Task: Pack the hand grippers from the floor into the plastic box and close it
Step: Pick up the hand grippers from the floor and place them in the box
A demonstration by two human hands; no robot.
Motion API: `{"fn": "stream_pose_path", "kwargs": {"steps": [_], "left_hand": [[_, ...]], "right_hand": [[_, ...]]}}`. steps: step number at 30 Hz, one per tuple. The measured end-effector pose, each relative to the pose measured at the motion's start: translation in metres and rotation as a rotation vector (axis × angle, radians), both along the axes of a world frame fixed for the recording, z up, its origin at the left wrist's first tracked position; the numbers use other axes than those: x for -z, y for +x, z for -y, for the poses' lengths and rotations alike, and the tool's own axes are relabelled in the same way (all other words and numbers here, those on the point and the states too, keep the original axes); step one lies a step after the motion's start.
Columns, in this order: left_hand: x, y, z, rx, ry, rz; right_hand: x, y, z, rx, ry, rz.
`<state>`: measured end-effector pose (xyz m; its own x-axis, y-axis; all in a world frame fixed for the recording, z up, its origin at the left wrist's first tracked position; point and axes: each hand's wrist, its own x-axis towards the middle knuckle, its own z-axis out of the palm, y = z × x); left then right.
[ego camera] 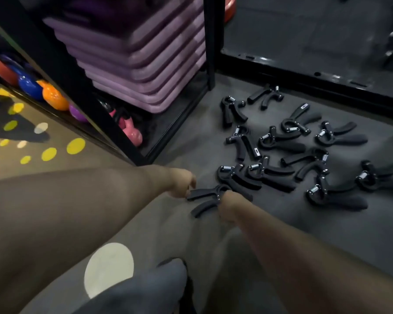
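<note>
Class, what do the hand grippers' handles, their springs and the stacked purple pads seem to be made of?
Handles: matte black, probably rubber or foam.
Springs: bright, glinting coils, so metal.
Purple pads: dull surface and rounded edges, likely foam.

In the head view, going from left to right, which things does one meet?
Orange kettlebell, pink kettlebell, left hand, held hand gripper, right hand, loose hand grippers.

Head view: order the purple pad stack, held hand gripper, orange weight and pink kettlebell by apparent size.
1. purple pad stack
2. held hand gripper, though it lies nearer the camera
3. orange weight and pink kettlebell: look alike, not ranked
</note>
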<state>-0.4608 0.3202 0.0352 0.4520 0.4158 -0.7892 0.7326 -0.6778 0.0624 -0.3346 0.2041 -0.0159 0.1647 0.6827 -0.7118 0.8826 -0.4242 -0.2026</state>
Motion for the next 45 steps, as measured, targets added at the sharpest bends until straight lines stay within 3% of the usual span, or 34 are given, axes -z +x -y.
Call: {"fn": "stream_pose_path", "kwargs": {"steps": [2, 3, 7, 9, 11, 13, 15, 18, 21, 25, 30, 33, 36, 39, 42, 45], "left_hand": [[0.008, 0.004, -0.007, -0.010, -0.011, 0.022], [0.012, 0.007, -0.010, -0.015, -0.013, 0.040], [0.028, 0.015, -0.019, -0.034, -0.004, 0.091], [0.039, 0.017, -0.019, -0.053, 0.011, 0.104], [0.053, 0.019, -0.016, -0.075, 0.007, 0.110], [0.065, 0.019, -0.013, -0.076, -0.006, 0.104], [0.073, 0.018, -0.009, -0.058, 0.004, 0.092], [0.082, 0.013, -0.003, -0.058, 0.041, 0.092], [0.083, 0.007, 0.004, -0.071, 0.073, 0.065], [0.077, -0.004, 0.009, -0.054, 0.130, 0.020], [0.050, -0.012, 0.007, -0.061, 0.053, 0.029], [0.031, -0.005, 0.010, -0.213, 0.008, 0.127], [0.020, 0.008, 0.020, -0.489, -0.100, 0.281], [0.009, 0.025, 0.036, -0.637, -0.175, 0.398], [0.002, 0.042, 0.053, -0.608, -0.258, 0.417], [0.001, 0.057, 0.071, -0.561, -0.291, 0.412]], "right_hand": [[-0.005, 0.003, -0.009, 0.155, -0.031, -0.104], [-0.004, 0.004, -0.014, 0.118, -0.092, -0.072], [0.007, 0.001, -0.015, 0.370, -0.154, -0.081], [0.018, 0.000, -0.014, 0.379, -0.134, -0.093], [0.026, -0.001, -0.014, 0.521, -0.115, -0.178], [0.041, -0.004, -0.013, 0.928, -0.058, -0.311], [0.062, -0.009, -0.012, 1.065, -0.014, -0.315], [0.069, -0.014, -0.009, 1.133, 0.054, -0.385], [0.056, -0.017, -0.006, 1.241, 0.056, -0.581], [0.051, -0.015, -0.001, 1.142, 0.027, -0.713], [0.030, -0.007, 0.011, 1.063, 0.053, -0.965], [0.014, 0.002, 0.016, 1.000, 0.057, -1.043], [-0.004, 0.009, 0.018, 1.076, 0.119, -1.107], [-0.019, 0.021, 0.026, 1.064, 0.212, -1.123], [-0.031, 0.036, 0.045, 0.957, 0.241, -1.084], [-0.035, 0.050, 0.067, 0.983, 0.294, -1.007]]}}
